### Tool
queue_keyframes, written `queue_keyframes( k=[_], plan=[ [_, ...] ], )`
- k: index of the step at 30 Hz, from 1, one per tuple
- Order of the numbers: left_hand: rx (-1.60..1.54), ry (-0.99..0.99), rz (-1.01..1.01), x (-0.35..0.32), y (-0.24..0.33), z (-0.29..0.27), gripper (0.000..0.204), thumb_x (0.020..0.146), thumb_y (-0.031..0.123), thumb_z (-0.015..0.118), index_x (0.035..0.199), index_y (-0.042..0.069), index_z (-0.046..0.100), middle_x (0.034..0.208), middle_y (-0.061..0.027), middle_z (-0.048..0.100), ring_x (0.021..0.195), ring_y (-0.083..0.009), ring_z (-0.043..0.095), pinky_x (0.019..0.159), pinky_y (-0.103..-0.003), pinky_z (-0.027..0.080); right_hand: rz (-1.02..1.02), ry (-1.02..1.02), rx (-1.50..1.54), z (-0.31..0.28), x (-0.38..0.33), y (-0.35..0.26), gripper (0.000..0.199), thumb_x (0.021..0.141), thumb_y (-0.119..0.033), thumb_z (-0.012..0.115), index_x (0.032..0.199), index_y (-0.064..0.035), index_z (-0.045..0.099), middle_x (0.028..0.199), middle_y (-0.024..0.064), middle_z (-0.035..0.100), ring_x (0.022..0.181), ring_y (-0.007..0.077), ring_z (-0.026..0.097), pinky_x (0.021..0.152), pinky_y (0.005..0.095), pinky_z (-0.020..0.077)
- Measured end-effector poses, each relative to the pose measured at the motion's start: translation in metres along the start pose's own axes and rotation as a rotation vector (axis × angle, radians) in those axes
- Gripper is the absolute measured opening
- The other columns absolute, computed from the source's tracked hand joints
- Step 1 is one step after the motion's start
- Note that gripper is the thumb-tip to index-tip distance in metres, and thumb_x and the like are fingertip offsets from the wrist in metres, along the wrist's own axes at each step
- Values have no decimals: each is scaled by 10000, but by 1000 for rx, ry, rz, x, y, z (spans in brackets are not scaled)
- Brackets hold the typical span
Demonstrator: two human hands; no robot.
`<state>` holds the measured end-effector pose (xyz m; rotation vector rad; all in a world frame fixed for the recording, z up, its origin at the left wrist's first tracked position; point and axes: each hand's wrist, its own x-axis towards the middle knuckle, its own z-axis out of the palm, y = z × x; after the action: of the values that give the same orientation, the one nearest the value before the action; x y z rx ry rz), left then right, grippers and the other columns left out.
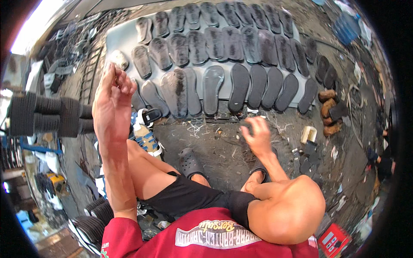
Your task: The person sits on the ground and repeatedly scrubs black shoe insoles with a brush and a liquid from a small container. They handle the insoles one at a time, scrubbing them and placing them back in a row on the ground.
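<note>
Your left hand [112, 92] raised, fingers curled loosely, holding nothing visible, your right hand [258, 135] low over the floor [215, 146], fingers spread wide, empty, soles [215, 86] in rows on a board [116, 38] ahead

Your left hand [112, 92] is curled up, so you can't really see whether the fingers pinch anything. It also covers part of the dark sole [137, 101] right behind it. Your right hand [258, 134] is a bit smeared, fingers hard to separate. One of your clogs [189, 162] is half tucked under your leg, the other barely peeks out past your knee. The blue crate [346, 26] up top bends into the rim, and the red box [333, 240] gets clipped at the bottom.
</note>
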<state>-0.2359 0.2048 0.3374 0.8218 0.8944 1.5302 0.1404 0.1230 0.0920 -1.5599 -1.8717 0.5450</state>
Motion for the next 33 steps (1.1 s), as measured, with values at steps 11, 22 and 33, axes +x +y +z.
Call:
queue_keyframes(
  k=[11, 22, 33],
  plan=[
    [-244, 117, 42, -2, 1, -12, 423, 1146, 279, 632, 782, 126, 482, 715, 36, 331, 656, -112, 330, 642, -296, 324, -733, -334, -348, 208, 108, -79, 375, 886, -247, 788, 1194, -69, 667, 1267, 132, 632, 1216, 284, 615, 996, 433, 491],
    [-450, 320, -36, -8, 20, -38, 226, 1105, 207, 666, 952, 53, 606, 868, -45, 561, 715, -163, 448, 714, -338, 420, -666, 44, -76, 154, 181, -138, 150, 932, -220, 766, 958, -77, 729, 1082, 92, 639, 1084, 285, 634, 908, 454, 481],
    [-298, 214, -87, 8, 30, -73, 169, 1136, 115, 550, 1169, -24, 641, 1045, -144, 624, 855, -211, 489, 834, -386, 458, -162, 424, 77, -173, 118, -125, 174, 918, -253, 869, 1006, -108, 827, 1302, 91, 674, 1066, 250, 711, 883, 391, 579]
  ],
)
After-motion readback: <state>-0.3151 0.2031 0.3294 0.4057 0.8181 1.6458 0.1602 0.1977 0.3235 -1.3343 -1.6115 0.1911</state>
